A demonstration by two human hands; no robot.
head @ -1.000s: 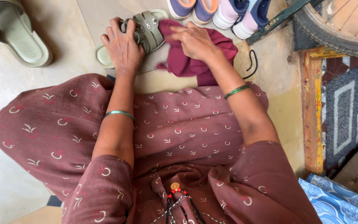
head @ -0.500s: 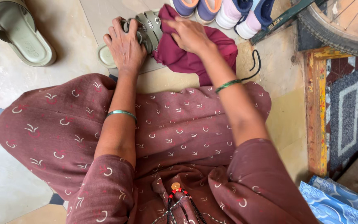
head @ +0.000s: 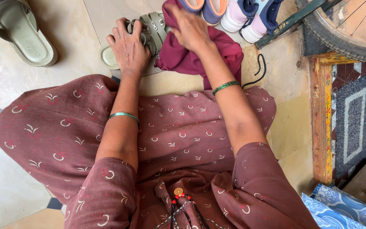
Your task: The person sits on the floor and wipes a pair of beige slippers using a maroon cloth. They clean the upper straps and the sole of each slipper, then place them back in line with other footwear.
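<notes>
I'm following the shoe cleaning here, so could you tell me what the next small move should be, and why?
Probably draw the maroon cloth back across the sandal's straps. The right hand presses it against the far end of the green sandal, which the left hand pins to the floor.

No packages, signs or screens anywhere around the hands right now. Only small raised lettering moulded into the straps of the green sandal (head: 149, 32) under the grip, same green as the strap, too small to make out.
</notes>
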